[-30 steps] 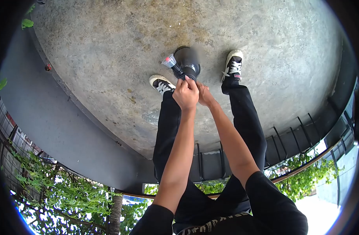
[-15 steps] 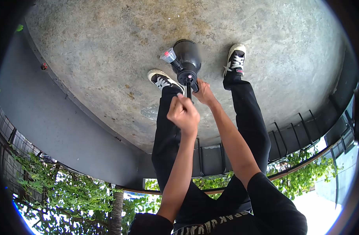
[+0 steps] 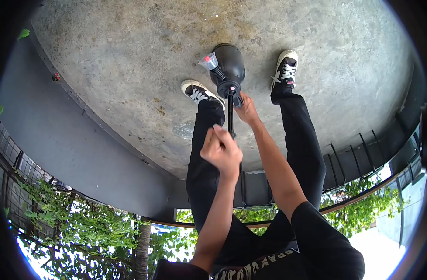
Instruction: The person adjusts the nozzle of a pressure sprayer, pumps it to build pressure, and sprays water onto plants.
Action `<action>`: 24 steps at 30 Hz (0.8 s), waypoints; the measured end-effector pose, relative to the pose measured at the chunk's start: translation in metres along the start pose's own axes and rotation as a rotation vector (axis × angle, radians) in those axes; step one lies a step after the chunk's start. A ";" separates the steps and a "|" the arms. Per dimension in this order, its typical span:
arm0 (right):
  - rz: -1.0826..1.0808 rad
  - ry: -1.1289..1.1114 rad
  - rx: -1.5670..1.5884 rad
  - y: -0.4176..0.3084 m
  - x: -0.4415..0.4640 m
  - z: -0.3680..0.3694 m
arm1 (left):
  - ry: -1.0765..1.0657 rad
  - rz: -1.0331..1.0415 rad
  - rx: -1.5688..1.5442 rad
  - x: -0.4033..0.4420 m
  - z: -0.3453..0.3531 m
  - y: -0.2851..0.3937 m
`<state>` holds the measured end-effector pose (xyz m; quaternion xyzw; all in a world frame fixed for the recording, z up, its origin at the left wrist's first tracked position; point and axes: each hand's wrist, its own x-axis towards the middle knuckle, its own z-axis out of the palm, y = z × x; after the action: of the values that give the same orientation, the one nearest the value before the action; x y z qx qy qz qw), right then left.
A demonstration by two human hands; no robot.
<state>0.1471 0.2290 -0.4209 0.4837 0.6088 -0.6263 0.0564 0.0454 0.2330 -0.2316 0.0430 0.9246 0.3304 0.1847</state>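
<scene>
"Black bottle (image 3: 234, 64), one. Location?"
"Over the concrete floor (image 3: 129, 70), ahead of both hands, between the shoes (image 3: 287, 71). Contact with the floor: cannot tell."

"Long axis?"
"Fore and aft: base away, cap (image 3: 227, 89) toward the body. Rod (image 3: 230, 113), black, drawn out from the cap, running back roughly in line."

"Left hand (image 3: 221, 152)?"
"Clenched at the rod's near end, whose tip the fist hides. Bottle lies straight forward of it, well apart, bare rod between."

"Right hand (image 3: 247, 111)?"
"The nearer one. Grasping a dark handle (image 3: 239, 101) just right of the cap; fingers partly hidden."

"Attachments?"
"Nozzle (image 3: 217, 73), ribbed, angled forward-left; clear cup (image 3: 209, 61) at its end, red centre."
</scene>
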 end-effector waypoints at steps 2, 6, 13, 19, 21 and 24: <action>0.071 -0.028 0.009 -0.011 0.000 -0.006 | -0.052 0.215 0.072 0.018 0.042 -0.030; 0.098 -0.064 0.020 -0.003 0.003 -0.004 | -0.060 0.251 0.234 0.049 0.097 -0.065; 0.072 0.028 0.026 -0.009 -0.005 -0.001 | -0.030 -0.030 -0.007 -0.009 -0.020 0.018; 0.077 0.027 0.105 -0.006 0.003 0.000 | 0.016 0.283 0.123 0.035 0.081 -0.065; 0.073 0.028 0.083 -0.005 0.006 -0.002 | -0.033 0.210 0.114 0.045 0.088 -0.057; 0.066 0.023 0.038 -0.015 0.002 -0.008 | -0.018 0.068 0.070 0.012 0.027 0.002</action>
<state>0.1400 0.2405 -0.4102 0.5119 0.5809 -0.6299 0.0607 0.0444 0.2532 -0.2536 0.0837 0.9319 0.3037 0.1799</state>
